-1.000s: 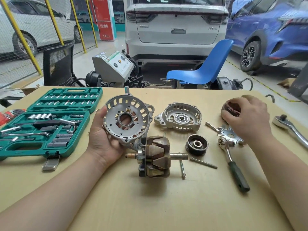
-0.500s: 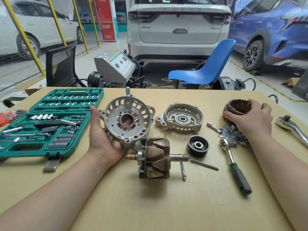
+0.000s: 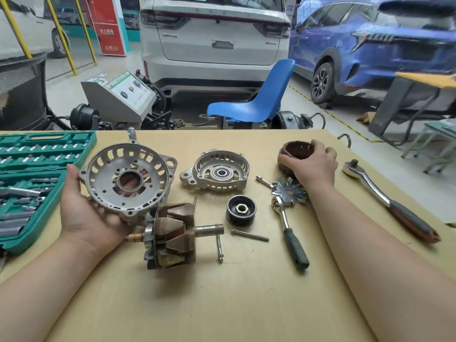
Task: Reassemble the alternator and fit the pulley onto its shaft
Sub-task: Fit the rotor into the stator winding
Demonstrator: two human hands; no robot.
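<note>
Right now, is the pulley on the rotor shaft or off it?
Off. The pulley lies flat on the table, a nut in its bore, apart from the rotor, whose threaded shaft end is bare.

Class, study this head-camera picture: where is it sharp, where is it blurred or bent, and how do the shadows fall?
Head view: the rotor and pulley at centre are sharp; the blue car at the upper right edge is smeared; the far edge of the table looks fairly straight, though the yellow posts lean, a wide-angle effect; shadows under the parts are soft and short, with no harsh glare.
</note>
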